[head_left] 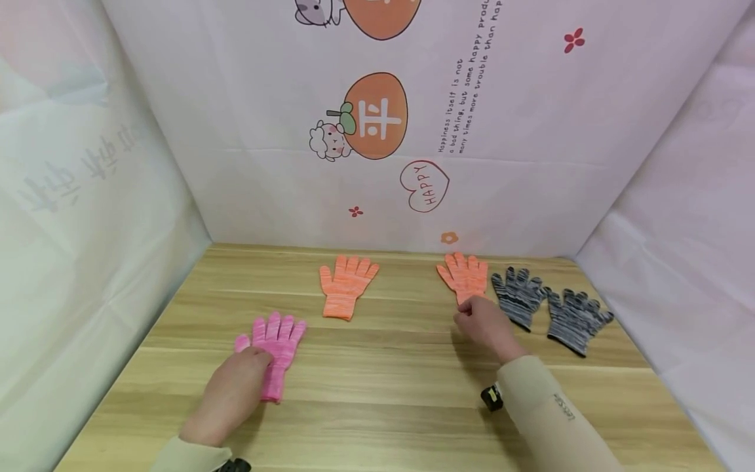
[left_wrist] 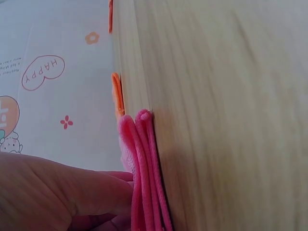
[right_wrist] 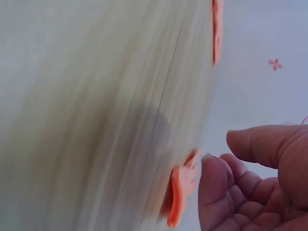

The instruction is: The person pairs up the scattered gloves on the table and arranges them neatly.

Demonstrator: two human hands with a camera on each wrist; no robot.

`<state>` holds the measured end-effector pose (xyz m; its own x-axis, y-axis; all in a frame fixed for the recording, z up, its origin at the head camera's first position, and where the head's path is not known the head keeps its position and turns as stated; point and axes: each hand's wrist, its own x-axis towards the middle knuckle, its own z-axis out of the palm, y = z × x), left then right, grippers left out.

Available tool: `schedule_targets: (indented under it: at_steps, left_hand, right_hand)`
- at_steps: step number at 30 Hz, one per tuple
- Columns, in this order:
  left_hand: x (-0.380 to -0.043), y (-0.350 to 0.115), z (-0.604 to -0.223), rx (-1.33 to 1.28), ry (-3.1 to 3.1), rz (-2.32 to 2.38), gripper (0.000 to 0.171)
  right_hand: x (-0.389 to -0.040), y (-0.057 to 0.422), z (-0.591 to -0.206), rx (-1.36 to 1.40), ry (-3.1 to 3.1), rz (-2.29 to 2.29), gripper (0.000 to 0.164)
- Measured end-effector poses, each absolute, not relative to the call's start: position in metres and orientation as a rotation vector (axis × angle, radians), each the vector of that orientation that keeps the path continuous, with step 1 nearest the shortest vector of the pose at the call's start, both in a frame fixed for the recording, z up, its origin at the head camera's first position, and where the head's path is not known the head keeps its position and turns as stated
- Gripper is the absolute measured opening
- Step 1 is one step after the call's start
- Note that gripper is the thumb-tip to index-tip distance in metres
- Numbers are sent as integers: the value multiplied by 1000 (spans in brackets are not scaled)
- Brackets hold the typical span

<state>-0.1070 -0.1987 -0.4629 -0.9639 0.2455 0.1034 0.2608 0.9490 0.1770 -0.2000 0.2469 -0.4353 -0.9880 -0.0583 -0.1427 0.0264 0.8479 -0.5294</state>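
- Left grip (head_left: 236,387) at pink glove (head_left: 282,347), with bent fingers; can't tell if pinching or only touching.
- Pink glove on left part of desk (head_left: 377,393), cuff toward person.
- Right grip (head_left: 486,326) at near end of one orange glove (head_left: 468,278), released, thumb apart from loosely curled fingers.
- Other orange glove (head_left: 344,288) farther back than pink glove.
- Two grey gloves (head_left: 519,295) side by side at right.

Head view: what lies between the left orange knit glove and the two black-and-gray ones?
The other orange knit glove, partly hidden by the right hand; bare wood tabletop fills the stretch left of it. Head view.
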Motion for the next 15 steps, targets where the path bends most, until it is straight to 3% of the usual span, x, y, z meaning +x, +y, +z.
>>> schedule_targets:
  at_steps: [2, 6, 10, 15]
  left_hand:
    - [-107, -199, -463, -394, -3023, -292, 17]
    - [-106, -198, -462, -394, -3025, -289, 18]
    - [-105, -198, -463, -397, -3019, -278, 17]
    - [-105, -197, -463, -411, -2999, -265, 16]
  right_hand:
    - [-207, 252, -434, 6, 2891, -803, 39]
    - [-220, 263, -432, 73, 2907, -788, 27]
    - [-231, 271, -432, 112, 2924, -750, 45]
    - [-240, 278, -432, 163, 2924, -686, 48]
